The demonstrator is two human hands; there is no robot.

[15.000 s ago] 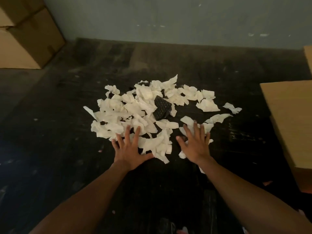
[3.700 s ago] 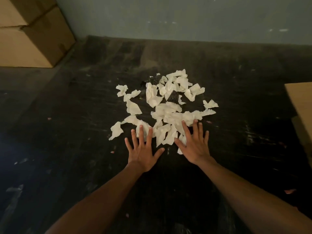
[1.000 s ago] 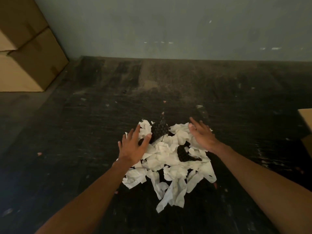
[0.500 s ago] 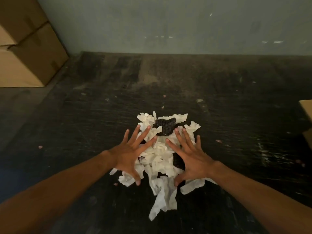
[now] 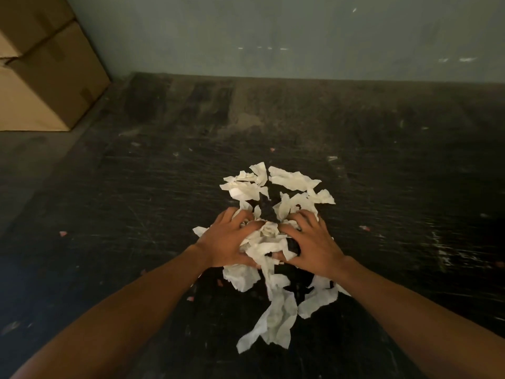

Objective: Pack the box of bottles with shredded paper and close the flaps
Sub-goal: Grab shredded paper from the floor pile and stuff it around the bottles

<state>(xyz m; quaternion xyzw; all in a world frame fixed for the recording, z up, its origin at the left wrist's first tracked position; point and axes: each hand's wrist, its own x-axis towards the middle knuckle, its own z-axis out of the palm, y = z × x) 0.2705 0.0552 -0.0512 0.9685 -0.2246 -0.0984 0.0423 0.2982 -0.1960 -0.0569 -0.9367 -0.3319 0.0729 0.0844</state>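
Both hands, left hand & right hand, fingers curled, clutch the shredded paper pile's middle. Stacked cardboard boxes sit far left of pile.

You have one view only, from the camera on your head. It looks forward and steeply down at a dark scuffed floor, close enough that both forearms enter from the near edge and fill the lower corners. Your left hand and right hand sit just below frame centre, on the pile of torn paper. The wide lens bows the line where floor meets the grey-green wall at the far side. Stacked cardboard boxes clip the far left corner. With no second view, nothing is shared.
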